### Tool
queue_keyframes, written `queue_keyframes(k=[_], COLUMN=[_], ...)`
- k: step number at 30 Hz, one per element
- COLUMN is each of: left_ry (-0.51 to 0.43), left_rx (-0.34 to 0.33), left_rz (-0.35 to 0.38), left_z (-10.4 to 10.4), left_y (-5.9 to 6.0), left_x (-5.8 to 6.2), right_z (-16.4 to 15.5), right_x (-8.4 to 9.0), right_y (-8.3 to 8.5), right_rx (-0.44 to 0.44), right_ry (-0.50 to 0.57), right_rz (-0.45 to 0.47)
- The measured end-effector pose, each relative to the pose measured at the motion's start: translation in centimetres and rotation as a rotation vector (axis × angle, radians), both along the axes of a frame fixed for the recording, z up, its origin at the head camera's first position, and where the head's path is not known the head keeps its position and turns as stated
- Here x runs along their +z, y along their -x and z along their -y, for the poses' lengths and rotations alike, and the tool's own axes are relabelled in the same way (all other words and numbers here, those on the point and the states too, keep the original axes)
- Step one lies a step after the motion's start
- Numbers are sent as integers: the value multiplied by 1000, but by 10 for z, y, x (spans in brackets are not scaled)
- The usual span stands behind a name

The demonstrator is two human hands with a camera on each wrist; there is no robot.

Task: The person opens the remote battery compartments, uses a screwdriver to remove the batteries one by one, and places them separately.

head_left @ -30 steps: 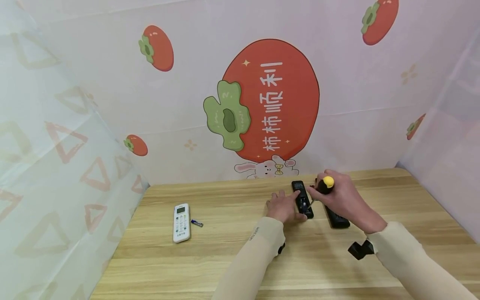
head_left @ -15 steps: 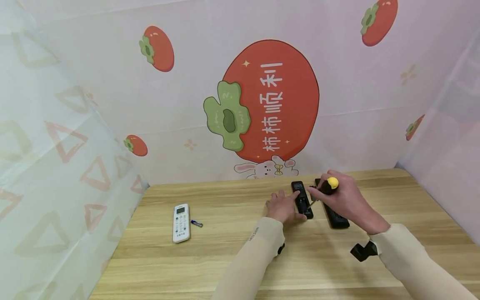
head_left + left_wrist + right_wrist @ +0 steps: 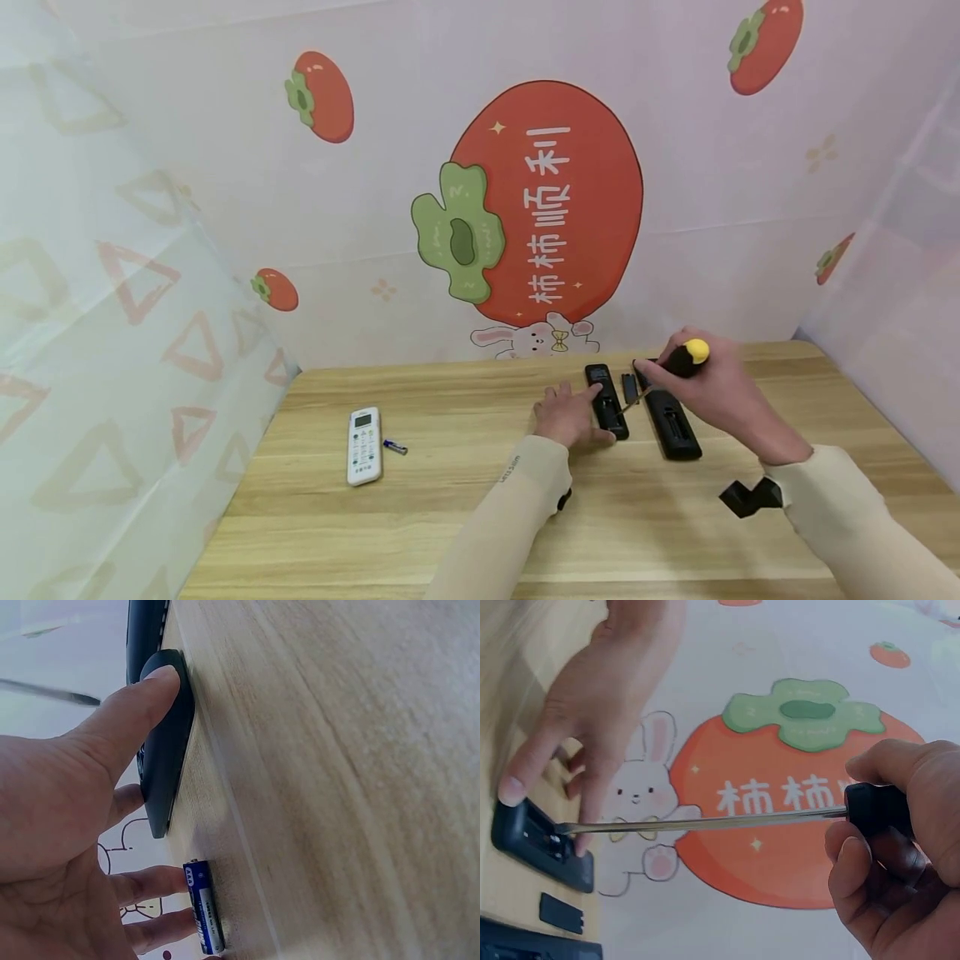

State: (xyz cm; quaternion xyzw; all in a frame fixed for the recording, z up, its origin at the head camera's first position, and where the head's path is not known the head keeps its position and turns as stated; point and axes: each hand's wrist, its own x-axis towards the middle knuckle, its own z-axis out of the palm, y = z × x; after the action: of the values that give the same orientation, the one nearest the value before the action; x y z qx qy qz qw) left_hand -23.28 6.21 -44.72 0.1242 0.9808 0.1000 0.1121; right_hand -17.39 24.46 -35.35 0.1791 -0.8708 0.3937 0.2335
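Observation:
A small black remote control [image 3: 600, 379] lies back side up on the table, its battery compartment uncovered. My left hand [image 3: 564, 415] holds it down, thumb at its near end and forefinger at its side. A blue AAA battery [image 3: 204, 907] lies against the other fingers of that hand in the left wrist view; the hand hides it from the head view. In my right hand [image 3: 716, 383] I grip a screwdriver [image 3: 684, 360] with a black and yellow handle. Its shaft slants down left, and the tip is at the compartment. Whether a battery is inside, I cannot tell.
To the right lies a larger black remote [image 3: 670, 425], its battery bay uncovered. Between the two remotes is a small black battery cover [image 3: 629, 389]. A white remote [image 3: 364, 446] and a loose battery [image 3: 395, 447] lie on the left. A printed cloth rises behind the table.
My right hand has moved right, and the screwdriver slants lower, its tip still at the compartment. The battery cover and the larger remote show more. My left hand has stayed in place.

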Motion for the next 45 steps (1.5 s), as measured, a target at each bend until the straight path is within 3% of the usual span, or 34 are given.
queue_keyframes(k=[5, 11, 19, 24, 33, 45], left_ry=[6, 9, 28, 30, 29, 3], left_rx=[-2, -5, -3, -5, -9, -1], left_rz=[-12, -27, -32, -30, -33, -20], left_z=[0, 1, 1, 1, 0, 1], left_y=[0, -1, -2, -2, -3, -7], left_x=[1, 2, 3, 3, 1, -3], right_z=[-13, -34, -57, -68, -89, -114], right_x=[13, 27, 31, 30, 23, -5], right_y=[3, 9, 20, 29, 44, 61], right_rx=[-28, -113, -165, -175, -145, -106], right_ry=[9, -116, -252, -310, -379, -462], right_rz=[0, 30, 261, 350, 453, 622])
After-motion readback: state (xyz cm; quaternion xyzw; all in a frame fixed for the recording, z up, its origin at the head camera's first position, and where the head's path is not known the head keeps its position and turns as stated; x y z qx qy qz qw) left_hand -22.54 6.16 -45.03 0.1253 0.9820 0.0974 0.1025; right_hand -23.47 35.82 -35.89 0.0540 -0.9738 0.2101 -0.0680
